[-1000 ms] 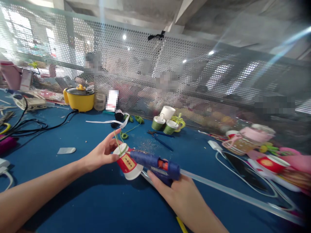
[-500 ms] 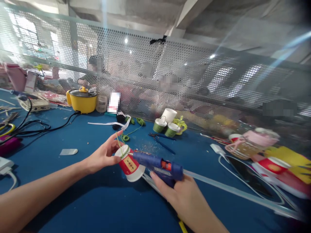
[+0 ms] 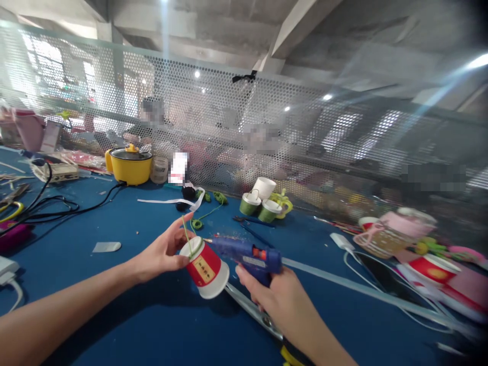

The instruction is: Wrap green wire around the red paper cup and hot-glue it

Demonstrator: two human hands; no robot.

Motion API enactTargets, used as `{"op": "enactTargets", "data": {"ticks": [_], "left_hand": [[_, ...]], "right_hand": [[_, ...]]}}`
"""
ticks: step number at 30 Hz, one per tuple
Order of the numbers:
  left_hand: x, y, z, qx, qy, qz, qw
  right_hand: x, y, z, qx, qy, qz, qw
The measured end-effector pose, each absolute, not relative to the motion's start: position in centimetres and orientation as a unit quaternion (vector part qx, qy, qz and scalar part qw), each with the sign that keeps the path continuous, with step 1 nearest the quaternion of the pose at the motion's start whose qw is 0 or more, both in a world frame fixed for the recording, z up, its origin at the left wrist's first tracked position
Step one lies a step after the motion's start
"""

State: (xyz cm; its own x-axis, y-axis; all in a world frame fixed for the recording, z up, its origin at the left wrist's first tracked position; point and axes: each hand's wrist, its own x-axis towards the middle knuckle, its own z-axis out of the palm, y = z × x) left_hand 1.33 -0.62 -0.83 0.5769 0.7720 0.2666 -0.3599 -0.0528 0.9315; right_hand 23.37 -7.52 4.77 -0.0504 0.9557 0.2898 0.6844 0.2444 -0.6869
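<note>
A red and white paper cup (image 3: 209, 269) is tilted in my left hand (image 3: 164, 251), base upward, with thumb and fingers closed on its base end. Green yarn (image 3: 186, 231) loops over a raised finger and lies along the rim of the base. My right hand (image 3: 280, 292) is wrapped round the handle of a blue glue gun (image 3: 244, 256). Its nozzle points left, close by the yarn at the cup's base; whether it touches I cannot tell. A clear glue stick (image 3: 335, 274) trails behind the gun. Behind the cup lies a small green yarn coil (image 3: 196, 223).
Small green-wrapped cups (image 3: 249, 204) and pliers (image 3: 255, 222) lie beyond my hands. A yellow electric pot (image 3: 131, 166) stands back left, scissors (image 3: 13, 203) at far left. On the right are a phone (image 3: 389, 277) with a white cable and a pink-topped basket (image 3: 389, 234).
The glue gun's nozzle has drawn slightly away from the cup, and the cup has turned a little. My view has tilted up somewhat. Both hands keep their hold.
</note>
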Motion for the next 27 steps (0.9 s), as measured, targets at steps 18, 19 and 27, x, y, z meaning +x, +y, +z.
{"op": "enactTargets", "data": {"ticks": [18, 19, 27], "left_hand": [[0.4, 0.4, -0.8, 0.619, 0.199, 0.411, 0.639], [0.4, 0.4, -0.8, 0.622, 0.200, 0.411, 0.636], [0.5, 0.0, -0.7, 0.641, 0.183, 0.389, 0.636]], "right_hand": [[29.2, 1.7, 0.6, -0.694, -0.582, 0.283, 0.315], [29.4, 1.7, 0.5, -0.698, -0.591, 0.258, 0.311], [24.9, 0.1, 4.4, -0.602, -0.721, 0.136, 0.315]]}}
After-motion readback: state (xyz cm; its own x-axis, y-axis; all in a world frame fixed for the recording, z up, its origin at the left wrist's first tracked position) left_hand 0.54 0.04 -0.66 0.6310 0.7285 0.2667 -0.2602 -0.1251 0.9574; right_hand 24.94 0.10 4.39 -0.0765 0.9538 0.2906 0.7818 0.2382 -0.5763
